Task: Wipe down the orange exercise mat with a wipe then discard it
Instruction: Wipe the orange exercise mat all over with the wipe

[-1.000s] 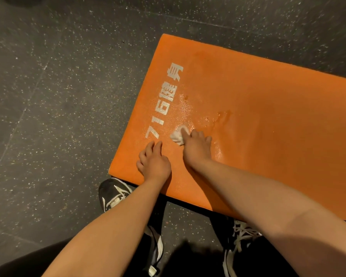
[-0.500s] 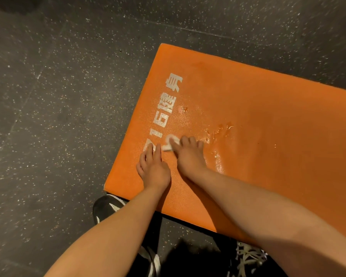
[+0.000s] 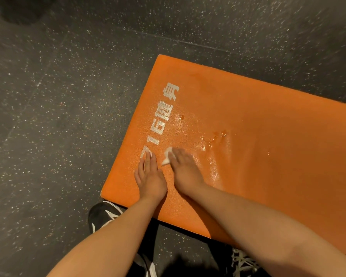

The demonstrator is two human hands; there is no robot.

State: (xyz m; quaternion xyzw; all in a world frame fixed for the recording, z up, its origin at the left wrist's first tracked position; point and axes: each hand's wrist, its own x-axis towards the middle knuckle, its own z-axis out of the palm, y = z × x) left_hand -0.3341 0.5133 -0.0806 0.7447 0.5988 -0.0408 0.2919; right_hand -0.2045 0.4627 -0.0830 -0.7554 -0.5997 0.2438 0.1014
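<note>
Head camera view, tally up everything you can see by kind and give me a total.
Orange exercise mat: 1
White wipe: 1
Hands: 2, left hand and right hand
Shoes: 2, black shoe and laced shoe
Total: 6

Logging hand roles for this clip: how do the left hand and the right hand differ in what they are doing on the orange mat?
The right hand presses a white wipe against the orange mat; the left hand lies bare, nothing under it. The left hand's fingers cover the start of the white lettering; the right hand sits beside it, next to the wet sheen. Both rest palm-down near the mat's short end.
</note>
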